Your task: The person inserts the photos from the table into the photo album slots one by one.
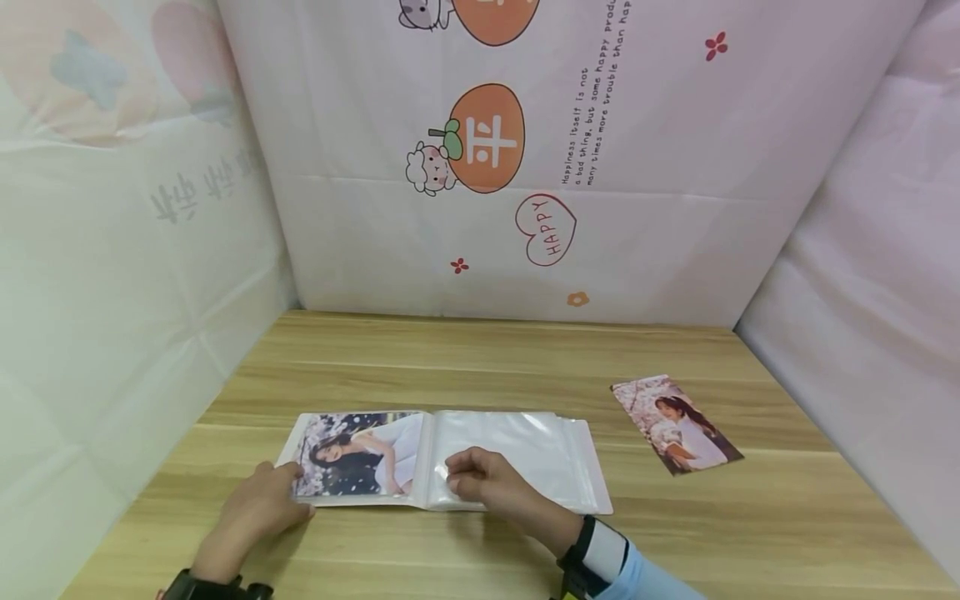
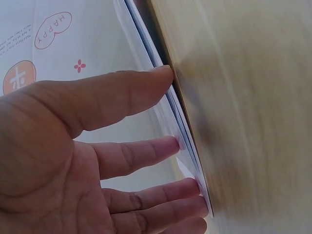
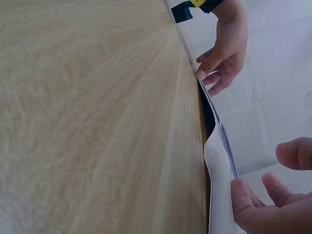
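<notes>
A photo album point(image 1: 427, 504) lies spread out on the table. Its left page holds a photo point(image 1: 360, 457) of a person in white among blossoms; on the right, the clear sleeve point(image 1: 517, 454) looks plain white. My left hand point(image 1: 258, 500) rests at the album's left end, its fingers on the page edge and the thumb at the front corner. In the left wrist view the fingers of that hand point(image 2: 73, 141) reach along the layered page edges. Over the right page, close to the spine, is my right hand point(image 1: 491, 479), fingertips at the sleeve and thumb apart from them in the right wrist view.
A loose photo point(image 1: 678, 425) of a person under pink blossoms lies to the right of the album on the wooden table point(image 1: 465, 358). White printed cloth point(image 1: 360, 208) walls the table at the back and both sides.
</notes>
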`<state>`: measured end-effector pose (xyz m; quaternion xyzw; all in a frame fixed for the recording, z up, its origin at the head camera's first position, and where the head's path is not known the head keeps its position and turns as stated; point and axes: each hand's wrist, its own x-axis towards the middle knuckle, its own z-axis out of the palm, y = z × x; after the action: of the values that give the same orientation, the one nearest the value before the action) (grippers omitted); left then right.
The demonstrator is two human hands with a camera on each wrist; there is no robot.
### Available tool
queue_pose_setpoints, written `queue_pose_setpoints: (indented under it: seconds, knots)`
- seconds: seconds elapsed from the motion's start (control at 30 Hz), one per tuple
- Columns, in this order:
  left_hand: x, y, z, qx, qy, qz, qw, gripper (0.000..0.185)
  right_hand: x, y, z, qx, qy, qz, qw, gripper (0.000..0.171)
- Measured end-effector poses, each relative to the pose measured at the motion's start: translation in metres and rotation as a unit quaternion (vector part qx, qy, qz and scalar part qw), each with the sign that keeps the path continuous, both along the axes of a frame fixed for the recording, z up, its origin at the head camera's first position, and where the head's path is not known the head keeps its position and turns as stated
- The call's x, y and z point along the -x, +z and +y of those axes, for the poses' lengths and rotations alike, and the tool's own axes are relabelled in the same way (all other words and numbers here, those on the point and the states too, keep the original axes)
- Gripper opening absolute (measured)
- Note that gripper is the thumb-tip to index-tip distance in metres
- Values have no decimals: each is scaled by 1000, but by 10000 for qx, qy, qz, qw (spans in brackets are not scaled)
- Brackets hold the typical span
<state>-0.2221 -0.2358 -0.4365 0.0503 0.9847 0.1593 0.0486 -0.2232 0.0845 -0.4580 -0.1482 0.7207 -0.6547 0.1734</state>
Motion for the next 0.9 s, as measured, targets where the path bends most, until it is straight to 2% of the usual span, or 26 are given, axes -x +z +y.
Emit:
queue_pose_setpoints:
  seconds: [0.43, 0.6, 0.73, 0.8, 0.9]
  knots:
    - [-1, -2, 2, 52, -5, 69, 10000, 56, 1, -4, 2, 125, 21, -21, 9999, 33]
    - [-1, -5, 0, 41, -24, 132, 9999, 56, 1, -3, 2, 64, 43, 128, 9999, 36]
    - [1, -9, -1, 45, -61, 220, 9997, 56, 5, 3, 13, -625, -93, 902, 9939, 42]
    - [2, -12, -2, 46, -68, 254, 9996, 56, 9, 6, 24, -1065, -293, 1417, 9837, 45]
    - [3, -14, -3, 28, -58, 267, 9996, 56, 17, 10, 44, -1675, -674, 2068, 9616, 48]
